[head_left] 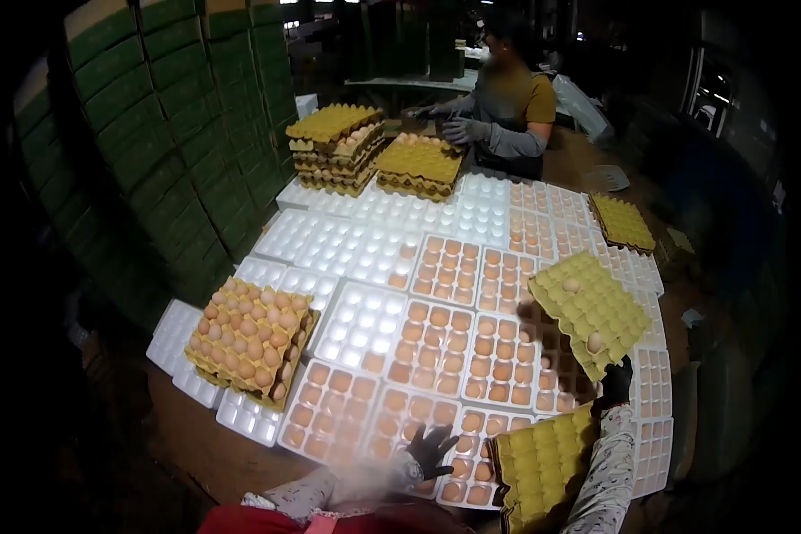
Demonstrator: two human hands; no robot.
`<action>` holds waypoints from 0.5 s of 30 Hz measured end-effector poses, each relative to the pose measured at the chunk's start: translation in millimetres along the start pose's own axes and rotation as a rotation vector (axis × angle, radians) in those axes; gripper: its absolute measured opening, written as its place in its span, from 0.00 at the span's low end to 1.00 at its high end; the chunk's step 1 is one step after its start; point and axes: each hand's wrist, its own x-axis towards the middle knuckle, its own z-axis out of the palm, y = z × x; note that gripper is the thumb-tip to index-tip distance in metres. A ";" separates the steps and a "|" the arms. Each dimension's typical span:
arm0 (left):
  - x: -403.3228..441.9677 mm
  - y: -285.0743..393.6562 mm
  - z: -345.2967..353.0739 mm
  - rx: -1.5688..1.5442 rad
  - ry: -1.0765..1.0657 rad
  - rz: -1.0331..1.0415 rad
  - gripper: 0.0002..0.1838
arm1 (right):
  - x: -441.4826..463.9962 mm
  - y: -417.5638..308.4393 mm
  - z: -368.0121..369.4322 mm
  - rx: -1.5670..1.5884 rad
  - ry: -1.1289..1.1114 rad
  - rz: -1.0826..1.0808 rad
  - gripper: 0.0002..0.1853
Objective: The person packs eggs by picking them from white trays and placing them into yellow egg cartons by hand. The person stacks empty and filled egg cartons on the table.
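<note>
My right hand [616,384], in a dark glove, grips the lower corner of a yellow egg tray [587,307]. The tray is tilted above the white packs and carries two eggs, one egg [594,342] low on it and another egg [570,285] higher up. My left hand [432,451], also gloved, has its fingers spread and holds nothing; it hovers over or rests on a white plastic pack [463,467] of brown eggs, I cannot tell which. Beneath my right forearm lies a stack of yellow egg trays [543,458].
A stack of filled egg trays [249,338] stands at the left. More egg stacks [336,151] and trays [418,160] are at the back, near a gloved co-worker [512,116]. White packs [356,325] cover the table. Green boxes [169,116] rise on the left.
</note>
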 end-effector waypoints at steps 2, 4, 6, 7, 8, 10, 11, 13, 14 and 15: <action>-4.1 -7.5 -9.1 -0.165 0.096 -0.006 0.40 | -20.6 -17.4 34.2 -0.270 -0.231 -0.159 0.25; -22.0 -20.2 -22.4 -0.363 0.169 0.063 0.37 | -32.5 -30.5 66.2 -0.180 -0.286 0.075 0.27; -48.4 -24.5 -63.9 -0.417 0.166 -0.015 0.32 | -33.9 -13.0 70.3 -0.188 -0.284 0.280 0.30; -63.1 -33.5 -84.5 -0.462 0.191 -0.045 0.28 | -11.9 10.3 50.2 -0.340 -0.321 0.299 0.31; -81.4 -45.4 -103.2 -0.497 0.292 -0.066 0.25 | -5.3 27.8 41.1 -0.366 -0.265 0.217 0.29; -126.3 -76.7 -151.6 -0.462 0.445 -0.107 0.24 | 16.5 25.0 31.6 -0.267 -0.034 0.546 0.25; -153.7 -100.1 -168.6 -0.442 0.530 -0.151 0.22 | 26.0 24.1 11.8 -0.801 -0.087 0.227 0.24; -202.6 -149.6 -203.8 -0.282 0.660 -0.341 0.19 | 38.9 23.0 23.6 -0.701 -0.225 -0.085 0.25; -227.6 -176.4 -220.1 -0.351 0.742 -0.401 0.17 | -44.4 -45.5 118.7 -0.585 -0.293 0.033 0.23; -249.3 -206.2 -234.4 -0.288 0.744 -0.502 0.16 | -78.5 -64.8 164.2 -0.541 -0.413 0.007 0.21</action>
